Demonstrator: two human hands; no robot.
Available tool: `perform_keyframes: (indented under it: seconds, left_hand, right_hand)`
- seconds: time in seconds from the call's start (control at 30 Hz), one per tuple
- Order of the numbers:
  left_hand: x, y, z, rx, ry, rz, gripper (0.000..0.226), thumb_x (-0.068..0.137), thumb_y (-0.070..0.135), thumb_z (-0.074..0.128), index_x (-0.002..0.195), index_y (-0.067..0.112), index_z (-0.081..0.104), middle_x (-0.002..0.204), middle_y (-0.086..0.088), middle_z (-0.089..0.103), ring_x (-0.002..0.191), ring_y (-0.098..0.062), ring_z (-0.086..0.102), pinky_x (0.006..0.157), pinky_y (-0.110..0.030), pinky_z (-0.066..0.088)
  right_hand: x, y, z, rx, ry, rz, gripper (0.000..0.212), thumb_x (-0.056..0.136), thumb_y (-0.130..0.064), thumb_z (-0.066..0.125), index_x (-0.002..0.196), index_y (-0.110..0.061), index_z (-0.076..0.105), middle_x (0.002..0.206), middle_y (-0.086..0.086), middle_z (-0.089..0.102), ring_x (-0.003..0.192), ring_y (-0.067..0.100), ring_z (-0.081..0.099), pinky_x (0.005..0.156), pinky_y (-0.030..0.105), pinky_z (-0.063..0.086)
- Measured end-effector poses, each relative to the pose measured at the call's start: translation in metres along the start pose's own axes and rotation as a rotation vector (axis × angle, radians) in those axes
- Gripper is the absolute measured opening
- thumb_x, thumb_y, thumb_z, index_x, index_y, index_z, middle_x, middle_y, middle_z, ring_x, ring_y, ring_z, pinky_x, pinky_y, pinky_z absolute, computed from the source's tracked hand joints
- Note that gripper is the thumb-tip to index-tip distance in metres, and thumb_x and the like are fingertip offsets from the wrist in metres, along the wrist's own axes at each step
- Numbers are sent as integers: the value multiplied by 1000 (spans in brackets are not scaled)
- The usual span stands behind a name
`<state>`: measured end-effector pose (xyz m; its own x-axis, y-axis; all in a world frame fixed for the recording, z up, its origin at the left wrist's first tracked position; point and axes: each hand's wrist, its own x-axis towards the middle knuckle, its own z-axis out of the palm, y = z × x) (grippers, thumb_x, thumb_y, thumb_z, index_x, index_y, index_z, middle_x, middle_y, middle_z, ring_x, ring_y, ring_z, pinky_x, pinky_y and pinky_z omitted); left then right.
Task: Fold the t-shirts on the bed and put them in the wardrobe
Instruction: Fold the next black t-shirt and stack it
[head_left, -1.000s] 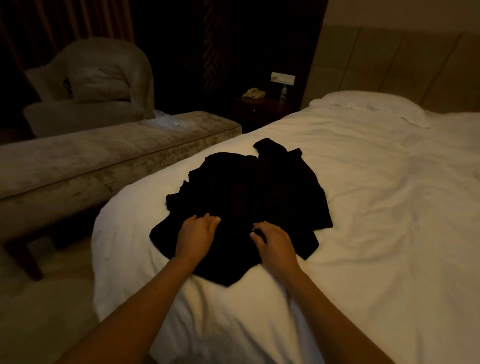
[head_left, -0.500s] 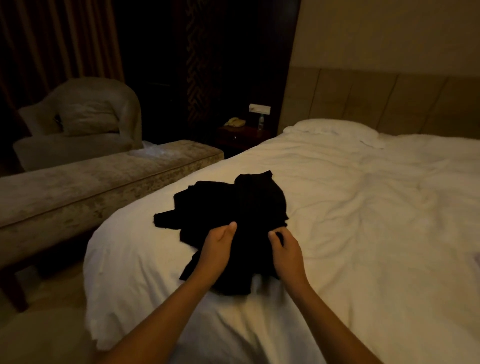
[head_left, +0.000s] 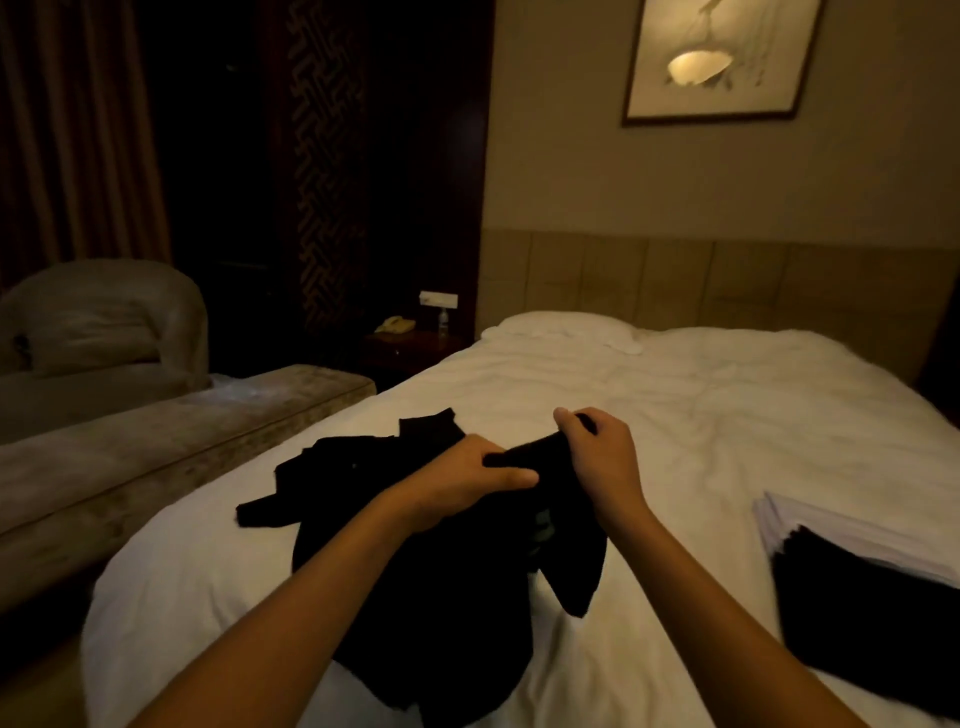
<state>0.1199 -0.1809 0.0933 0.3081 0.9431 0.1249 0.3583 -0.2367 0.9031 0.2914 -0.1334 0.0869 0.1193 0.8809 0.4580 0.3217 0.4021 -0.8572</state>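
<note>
Both hands, the left hand (head_left: 462, 480) and right hand (head_left: 597, 457), pinched the limp, light black t-shirt (head_left: 447, 597) above the bed (head_left: 675, 415); gripping its edges appeared advisable.

Dim room: armchair (head_left: 104, 322), bench (head_left: 156, 452), framed picture (head_left: 717, 57).

The black t-shirt (head_left: 447, 582) is so dark that its folds, sleeves and collar cannot be told apart, and its lower end runs off the bottom edge. The fingertips of the left hand (head_left: 467, 480) and right hand (head_left: 597, 457) are buried in the cloth. A dark garment (head_left: 872, 623) is cut off at right.
</note>
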Motion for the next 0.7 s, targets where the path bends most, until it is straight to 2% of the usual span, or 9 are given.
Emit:
perform_keyframes:
  seconds: [0.03, 0.13, 0.27, 0.37, 0.47, 0.53, 0.7]
  left_hand:
    - [-1, 14, 2, -30, 9, 24, 28, 89, 27, 70, 89, 0, 71, 80, -10, 72, 73, -15, 67, 70, -22, 49]
    - [-9, 57, 9, -125, 25, 98, 16, 95, 22, 60, 85, 12, 69, 70, 6, 71, 66, -5, 67, 62, -15, 48]
    - [-17, 106, 14, -211, 107, 211, 20, 96, 28, 56, 100, 13, 70, 86, 4, 75, 82, -11, 70, 72, -21, 53]
    - [-20, 137, 14, -290, 179, 225, 30, 90, 37, 62, 96, 9, 70, 85, -6, 71, 80, -20, 68, 73, -29, 52]
    - [-26, 166, 16, -336, 196, 260, 26, 92, 35, 61, 80, 12, 67, 68, 0, 65, 64, -14, 64, 60, -24, 50]
    - [-29, 184, 17, -325, 201, 290, 28, 94, 34, 61, 79, 11, 66, 66, 1, 63, 61, -14, 63, 58, -24, 49]
    - [-36, 219, 16, -252, 165, 338, 29, 93, 34, 62, 86, 7, 69, 69, -1, 68, 62, -14, 67, 57, -23, 52]
  right_hand:
    - [0, -9, -13, 22, 5, 10, 40, 93, -35, 60, 70, -2, 60, 65, 14, 59, 61, 21, 56, 61, 34, 42]
    - [-3, -39, -48, 111, -74, 83, 43, 93, -46, 55, 70, -10, 61, 66, 10, 57, 65, 22, 58, 64, 34, 44]
    - [-13, -86, -91, 161, -223, 134, 50, 96, -52, 50, 86, -6, 67, 78, 10, 66, 73, 18, 67, 67, 28, 48]
    - [-23, -113, -121, 70, -287, 41, 54, 94, -56, 50, 82, -6, 66, 66, 6, 58, 56, 12, 56, 57, 25, 41]
    - [-31, -136, -150, 52, -385, 9, 48, 94, -53, 50, 76, -11, 63, 56, -3, 49, 48, 7, 46, 52, 22, 35]
    - [-35, -150, -167, 69, -442, 9, 43, 96, -49, 49, 76, -13, 62, 55, -6, 50, 46, 6, 45, 48, 19, 35]
    - [-35, -173, -203, 134, -326, -60, 37, 98, -38, 53, 89, -5, 69, 64, 0, 60, 53, 11, 57, 50, 21, 42]
